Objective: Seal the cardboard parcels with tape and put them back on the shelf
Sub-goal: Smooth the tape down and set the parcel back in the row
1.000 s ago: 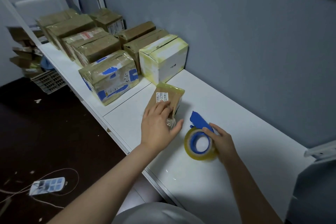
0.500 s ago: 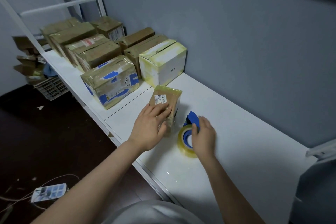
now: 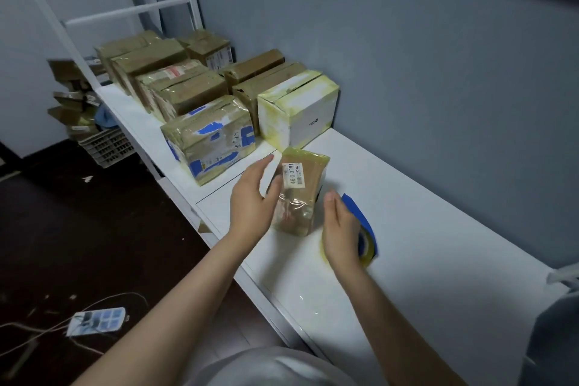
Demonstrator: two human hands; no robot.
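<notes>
Flanking the small taped parcel (image 3: pixel 301 197) standing on the white worktop (image 3: pixel 438 244), my hands grip nothing. My left hand (image 3: pixel 250 202) spreads wide left of it, thumb at its side. My right hand (image 3: pixel 341 229), fingers straight, stands right of it, before the tape roll (image 3: pixel 367 238).

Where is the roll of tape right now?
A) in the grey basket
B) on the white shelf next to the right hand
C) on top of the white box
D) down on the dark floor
B: the roll of tape lies on the white shelf, partly hidden behind the right hand, beside the small parcel.
</notes>
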